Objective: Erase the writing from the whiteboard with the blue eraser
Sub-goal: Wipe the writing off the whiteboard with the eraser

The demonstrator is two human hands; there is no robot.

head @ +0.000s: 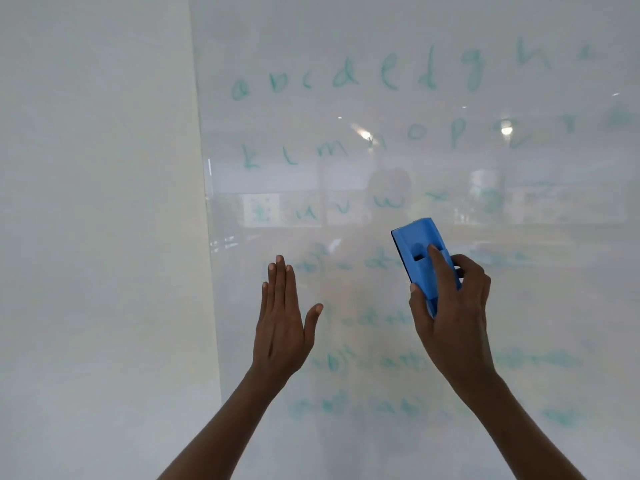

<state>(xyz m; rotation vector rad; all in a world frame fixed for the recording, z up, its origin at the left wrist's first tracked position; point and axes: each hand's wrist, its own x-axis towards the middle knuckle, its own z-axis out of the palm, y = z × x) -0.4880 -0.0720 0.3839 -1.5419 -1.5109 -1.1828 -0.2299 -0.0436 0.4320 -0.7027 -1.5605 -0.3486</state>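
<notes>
Blue plastic fills the right hand: the blue eraser is pinched there, thumb on its left edge, pointer finger lying across its back, the other fingers curled round its right side. The eraser is long and thin. Its long side points up the whiteboard and leans a little to the left, so its top end sticks out above the fingers. I cannot tell if its dark wiping side is pressed on the board or just close to it.

The left hand is flat and holds nothing. Its fingers are straight and point up, near the left edge of the board. I cannot tell if the palm touches the board.

The green writing is all over the board. Rows of small letters sit above the eraser, and the top row is well above it. The row with "u v w" is just above the eraser's top end. More rows, which look smudgy, lie beside and below both hands.

So the writing lies on every side of the eraser, and most of the clear letters are up and to the left. The right hand is the one that must do the wiping, I think. Wiping sideways with the long side upright would likely clean a wide path. The job looks barely begun.
</notes>
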